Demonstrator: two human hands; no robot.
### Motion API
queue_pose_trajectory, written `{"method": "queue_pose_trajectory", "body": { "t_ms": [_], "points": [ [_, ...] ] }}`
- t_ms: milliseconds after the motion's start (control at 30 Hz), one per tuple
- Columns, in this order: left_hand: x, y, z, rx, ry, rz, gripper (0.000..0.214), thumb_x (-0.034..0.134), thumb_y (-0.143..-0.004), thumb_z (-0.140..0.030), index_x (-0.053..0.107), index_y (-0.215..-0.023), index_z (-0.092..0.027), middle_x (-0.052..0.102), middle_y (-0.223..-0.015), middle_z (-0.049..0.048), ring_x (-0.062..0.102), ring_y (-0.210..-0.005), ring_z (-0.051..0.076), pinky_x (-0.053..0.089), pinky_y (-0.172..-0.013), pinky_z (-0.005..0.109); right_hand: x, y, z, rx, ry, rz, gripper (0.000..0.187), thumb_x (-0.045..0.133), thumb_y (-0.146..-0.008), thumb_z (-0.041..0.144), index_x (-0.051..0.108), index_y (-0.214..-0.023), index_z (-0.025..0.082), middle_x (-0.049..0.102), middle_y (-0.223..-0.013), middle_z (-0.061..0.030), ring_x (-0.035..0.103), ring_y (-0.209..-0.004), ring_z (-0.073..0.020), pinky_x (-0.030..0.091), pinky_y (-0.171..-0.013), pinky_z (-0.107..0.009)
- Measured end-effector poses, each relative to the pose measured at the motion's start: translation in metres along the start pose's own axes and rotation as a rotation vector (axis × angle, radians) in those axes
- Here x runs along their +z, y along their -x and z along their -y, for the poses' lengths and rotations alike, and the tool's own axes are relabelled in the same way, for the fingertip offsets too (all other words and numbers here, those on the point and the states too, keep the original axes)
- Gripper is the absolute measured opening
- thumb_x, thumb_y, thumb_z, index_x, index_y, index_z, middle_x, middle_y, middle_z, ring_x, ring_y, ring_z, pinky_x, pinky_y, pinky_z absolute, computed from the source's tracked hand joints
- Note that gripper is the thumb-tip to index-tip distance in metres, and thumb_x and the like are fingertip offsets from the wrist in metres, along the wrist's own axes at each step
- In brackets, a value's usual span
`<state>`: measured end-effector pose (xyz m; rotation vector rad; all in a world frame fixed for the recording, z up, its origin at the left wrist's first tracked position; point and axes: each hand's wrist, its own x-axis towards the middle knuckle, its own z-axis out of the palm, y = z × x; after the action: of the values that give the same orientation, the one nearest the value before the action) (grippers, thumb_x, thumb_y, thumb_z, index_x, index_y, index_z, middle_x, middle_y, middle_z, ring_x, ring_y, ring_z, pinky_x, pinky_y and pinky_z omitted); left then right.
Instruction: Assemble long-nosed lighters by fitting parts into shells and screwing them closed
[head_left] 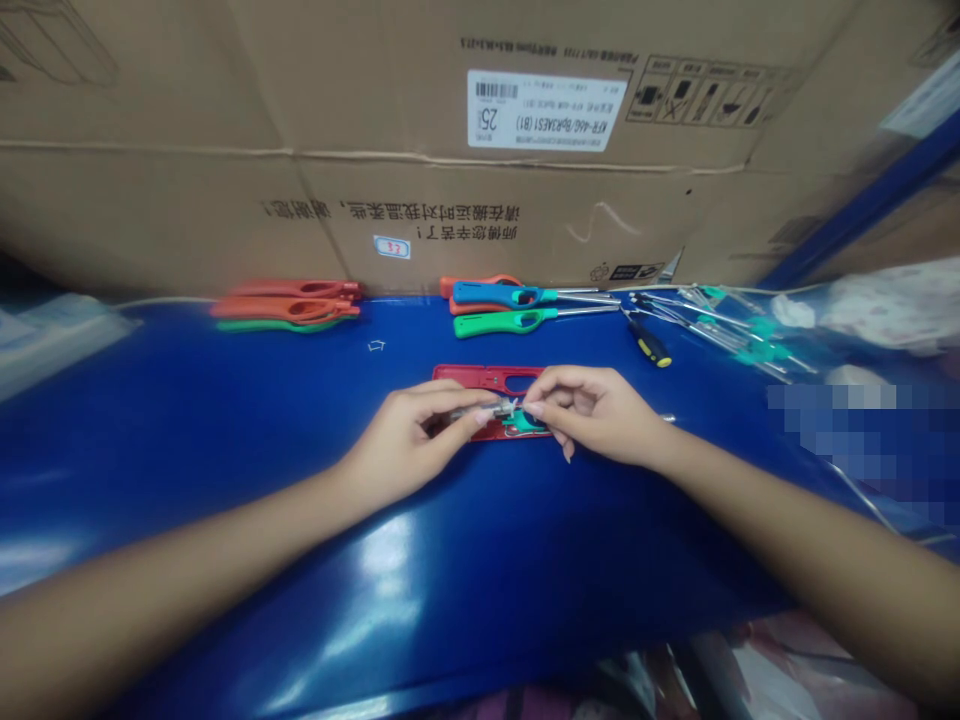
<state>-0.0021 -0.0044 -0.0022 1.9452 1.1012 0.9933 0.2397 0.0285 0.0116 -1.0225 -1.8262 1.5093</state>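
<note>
My left hand is closed, thumb and fingers pinching a small clear gas tank with a whitish valve end. Facing it, my right hand has thumb and forefinger pressed together at that valve end; whatever lies between these fingertips is too small to make out. Under both hands lies a red lighter shell half, with a teal-green trigger part and a thin wire in it. Just behind is the other red shell half, its inner side up. My hands partly cover both halves.
Orange and green lighter shells lie at the back left. Finished-looking blue and green lighters are at the back centre. To their right are a yellow-black screwdriver and metal lighter tubes. A cardboard box walls the blue table's back.
</note>
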Motion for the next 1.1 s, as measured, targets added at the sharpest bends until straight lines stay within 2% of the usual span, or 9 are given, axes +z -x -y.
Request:
{"method": "queue_pose_trajectory", "body": {
  "t_ms": [1100],
  "points": [
    [0.0006,0.0003,0.0006,0.027,-0.024,0.026,0.024,0.065,-0.095,-0.032,0.077,-0.114,-0.022,0.076,-0.101,0.0043,0.069,-0.086,0.015,0.052,-0.076,0.024,0.0040,0.0012,-0.0008,-0.025,0.032,-0.018,0.027,0.070,-0.087,0.040,0.065,-0.093,0.014,0.055,-0.058,0.0047,0.054,-0.045,-0.0078,0.051,-0.041,-0.019]
  ]
}}
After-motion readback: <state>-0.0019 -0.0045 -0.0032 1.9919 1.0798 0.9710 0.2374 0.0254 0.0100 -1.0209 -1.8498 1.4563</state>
